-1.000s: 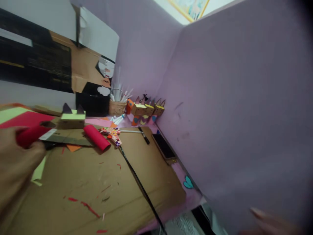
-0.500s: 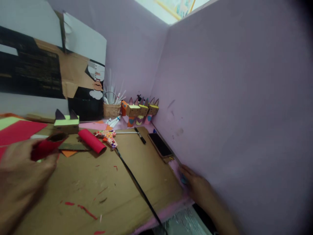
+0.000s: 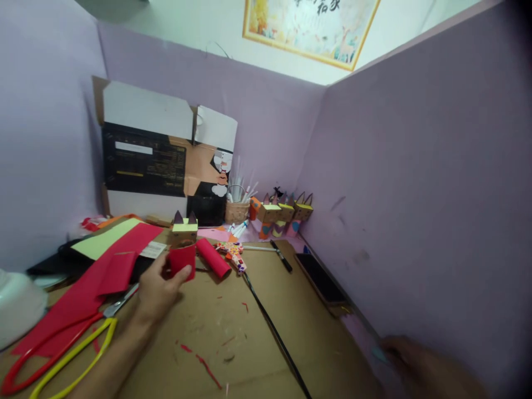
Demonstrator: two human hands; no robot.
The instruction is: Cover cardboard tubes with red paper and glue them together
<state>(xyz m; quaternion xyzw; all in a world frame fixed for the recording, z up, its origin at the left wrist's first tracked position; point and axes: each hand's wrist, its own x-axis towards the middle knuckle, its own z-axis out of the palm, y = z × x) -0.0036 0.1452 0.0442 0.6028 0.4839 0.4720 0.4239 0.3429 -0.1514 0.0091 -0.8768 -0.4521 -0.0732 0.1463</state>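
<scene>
My left hand (image 3: 160,291) is closed around a short red paper-covered tube (image 3: 183,261), its open end facing up. Just right of it a longer red tube (image 3: 213,259) lies on the cardboard sheet (image 3: 266,332). Behind the held tube stands a small box head with dark pointed ears (image 3: 185,227). At the lower right, by the side wall, my right hand (image 3: 415,357) is blurred, its fingers closed on a small light-blue thing (image 3: 380,354) whose kind I cannot make out.
Scissors (image 3: 108,318) and red paper (image 3: 118,271) lie at left. A patterned glue gun (image 3: 233,254), its black cord, a marker (image 3: 281,256) and a phone (image 3: 320,278) lie on the cardboard. Behind are a pen basket (image 3: 238,213) and several eared paper figures (image 3: 270,213).
The view has swung left and up. My left hand has turned the short red tube more upright. My right hand has come away from the wall edge with the light-blue thing.
</scene>
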